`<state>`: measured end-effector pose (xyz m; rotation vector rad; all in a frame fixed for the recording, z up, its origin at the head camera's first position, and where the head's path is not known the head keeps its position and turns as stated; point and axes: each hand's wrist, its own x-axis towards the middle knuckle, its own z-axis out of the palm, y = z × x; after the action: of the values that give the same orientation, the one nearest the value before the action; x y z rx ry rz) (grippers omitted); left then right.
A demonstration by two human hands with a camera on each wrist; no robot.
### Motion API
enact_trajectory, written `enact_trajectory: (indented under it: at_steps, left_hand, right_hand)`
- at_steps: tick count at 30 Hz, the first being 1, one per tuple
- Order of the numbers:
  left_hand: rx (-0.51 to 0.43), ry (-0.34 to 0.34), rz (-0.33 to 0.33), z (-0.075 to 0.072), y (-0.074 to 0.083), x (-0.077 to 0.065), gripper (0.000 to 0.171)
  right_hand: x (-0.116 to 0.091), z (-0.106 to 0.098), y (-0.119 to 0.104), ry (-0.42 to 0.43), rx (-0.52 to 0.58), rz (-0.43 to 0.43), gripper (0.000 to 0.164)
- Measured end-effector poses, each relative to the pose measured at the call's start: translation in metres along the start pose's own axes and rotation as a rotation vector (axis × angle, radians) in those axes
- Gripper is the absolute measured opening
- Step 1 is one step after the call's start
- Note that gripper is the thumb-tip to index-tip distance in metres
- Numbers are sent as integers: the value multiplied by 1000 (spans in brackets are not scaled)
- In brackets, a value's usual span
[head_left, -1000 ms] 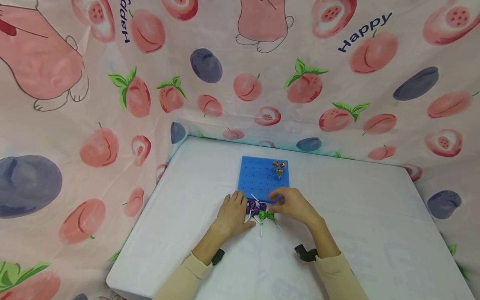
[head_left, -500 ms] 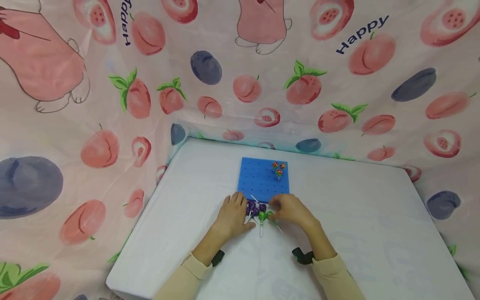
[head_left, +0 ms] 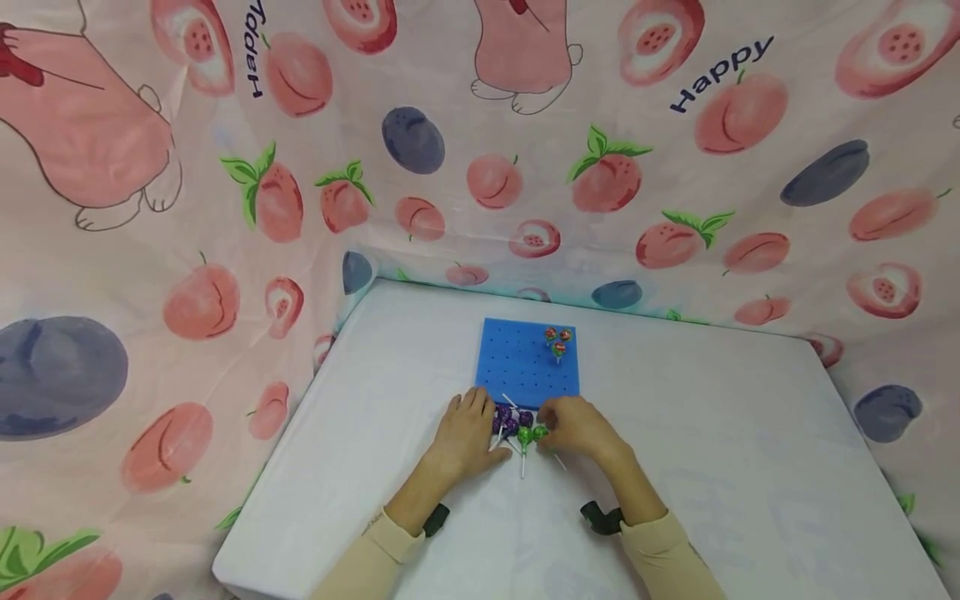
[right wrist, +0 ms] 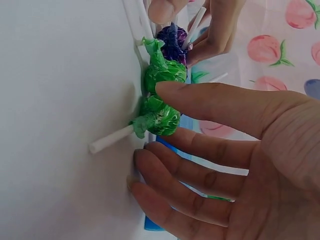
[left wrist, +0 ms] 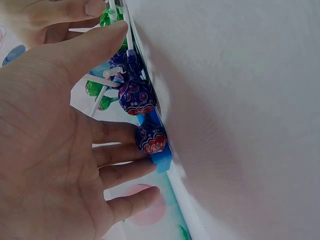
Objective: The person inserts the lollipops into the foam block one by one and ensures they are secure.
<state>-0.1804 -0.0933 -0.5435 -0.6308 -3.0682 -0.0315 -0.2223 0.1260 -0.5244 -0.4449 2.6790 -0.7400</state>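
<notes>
My left hand (head_left: pixel 467 431) rests on the table with its fingers extended beside a pile of purple-wrapped lollipops (head_left: pixel 510 423). In the left wrist view, its fingertips touch or nearly touch one purple lollipop (left wrist: pixel 151 136). My right hand (head_left: pixel 576 425) is at the two green-wrapped lollipops (head_left: pixel 524 435). Seen from the right wrist, its thumb and index finger stand on either side of the nearer green lollipop (right wrist: pixel 162 116), loosely bent, with no firm pinch visible. That lollipop lies on the table, its white stick (right wrist: pixel 112 139) pointing away from the hand.
Just beyond the hands lies a blue board (head_left: pixel 510 358) with rows of small holes. Three red-and-green-wrapped lollipops (head_left: pixel 558 349) stand upright at its far right corner. White cloth covers the table (head_left: pixel 405 350), and a fruit-print curtain (head_left: pixel 450 108) hangs behind and at the sides.
My right hand has come down and slightly left, from above the board's near edge to the right-hand green lollipop. My left hand stays in place beside the purple ones.
</notes>
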Motion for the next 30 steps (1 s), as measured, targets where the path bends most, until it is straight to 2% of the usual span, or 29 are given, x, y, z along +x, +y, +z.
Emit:
enact_trajectory:
  at_steps: [18, 30]
  left_hand:
    - [-23, 8, 5, 2, -1, -3, 95]
    - [-14, 11, 6, 3, -3, -3, 95]
  right_hand:
    - [-1, 8, 2, 22, 18, -6, 23]
    - [1, 8, 2, 32, 1, -31, 22]
